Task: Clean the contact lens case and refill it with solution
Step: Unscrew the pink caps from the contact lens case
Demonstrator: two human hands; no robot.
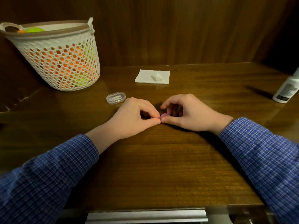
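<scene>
A small pink contact lens case (pixel 164 116) sits on the wooden table (pixel 161 159), mostly hidden between my two hands. My left hand (pixel 132 117) pinches its left side with thumb and curled fingers. From the other side, my right hand (pixel 184 113) curls its thumb and fingers around the case. A white solution bottle (pixel 287 88) stands at the table's far right edge. A white folded tissue (pixel 152 76) lies behind my hands with a small crumpled white bit (pixel 157 77) on it.
A clear plastic oval box (pixel 116 97) lies just left of and behind my left hand. A white perforated basket (pixel 59 55) holding orange and green things stands at the back left. A wooden wall rises behind the table.
</scene>
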